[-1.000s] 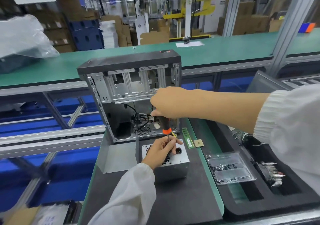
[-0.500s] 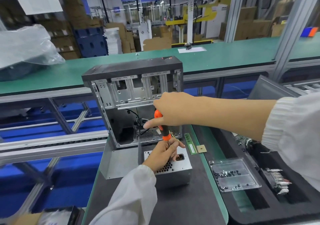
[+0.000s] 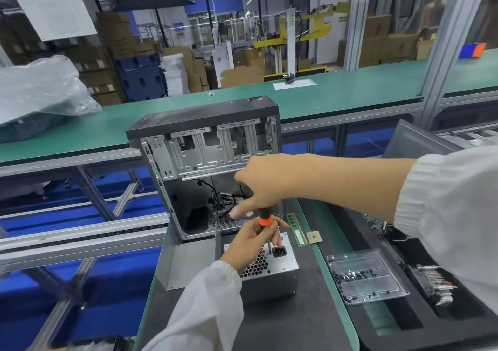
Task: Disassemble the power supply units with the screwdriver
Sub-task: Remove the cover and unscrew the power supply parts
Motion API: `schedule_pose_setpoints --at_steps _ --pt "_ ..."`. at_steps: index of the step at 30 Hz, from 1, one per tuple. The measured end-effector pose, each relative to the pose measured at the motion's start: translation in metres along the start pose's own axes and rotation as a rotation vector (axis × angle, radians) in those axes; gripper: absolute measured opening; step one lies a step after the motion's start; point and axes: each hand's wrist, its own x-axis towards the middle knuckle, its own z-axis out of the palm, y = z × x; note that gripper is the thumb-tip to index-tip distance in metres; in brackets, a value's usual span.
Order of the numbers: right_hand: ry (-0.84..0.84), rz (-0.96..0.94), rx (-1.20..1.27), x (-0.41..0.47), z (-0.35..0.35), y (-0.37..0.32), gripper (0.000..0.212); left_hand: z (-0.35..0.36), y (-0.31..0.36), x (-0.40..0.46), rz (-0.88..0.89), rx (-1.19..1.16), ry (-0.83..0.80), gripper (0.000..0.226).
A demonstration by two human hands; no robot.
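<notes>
Counter [image 3: 272, 321], dark mat, carries all items listed. Computer case [image 3: 204, 145], open-sided, upright, stands at twelve o'clock of the work area, loose cables visible inside. Power supply unit [image 3: 277, 275], grey metal box with honeycomb vent and black socket, lies at centre, just in front of the case at six o'clock from it. Clear parts tray [image 3: 363, 278], holding small dark screws, sits at three o'clock of the unit, well apart. Right hand [image 3: 262, 182], reaching in from three o'clock, is curled around the screwdriver [image 3: 265, 217] handle, black with an orange collar, held upright above the unit. Left hand [image 3: 252, 241], coming from six o'clock, pinches the shaft below the collar, steadying the tip near the socket corner; the tip itself is hidden by fingers. Green memory stick [image 3: 296, 230] and small tan chip [image 3: 314, 237] lie at two o'clock of the unit. Risk, as judged: the tip may slip off the screw head if pressed off-axis, jabbing the left hand's fingers or rounding the screw; a freed screw may roll away.
</notes>
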Motion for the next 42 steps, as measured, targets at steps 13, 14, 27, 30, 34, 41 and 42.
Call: schedule_pose_setpoints --at_steps 13,14,27,30,34,41,42 --pt "-0.112 0.057 -0.17 -0.011 -0.008 -0.005 0.067 0.004 -0.003 -0.002 0.02 -0.039 0.0 0.019" --pt "-0.08 0.067 -0.173 -0.01 -0.003 -0.006 0.064 0.003 -0.002 -0.002 0.02 -0.04 -0.002 0.019" --pt "-0.035 0.102 -0.097 -0.011 -0.002 -0.005 0.063 0.001 0.001 0.0 0.023 -0.042 -0.033 0.021" --pt "-0.05 0.03 -0.142 -0.01 -0.004 -0.001 0.03 0.0 0.001 0.001 0.012 -0.051 -0.025 0.022" --pt "-0.224 -0.064 0.02 -0.01 -0.011 0.006 0.059 -0.001 0.0 0.002 0.028 -0.047 -0.027 0.018" --pt "-0.118 -0.015 -0.072 -0.01 0.001 0.0 0.03 0.001 0.0 0.003 0.016 -0.082 -0.03 0.02" --pt "-0.164 -0.052 -0.033 -0.011 -0.001 0.002 0.038 0.0 0.001 0.002 0.014 -0.085 -0.026 0.02"
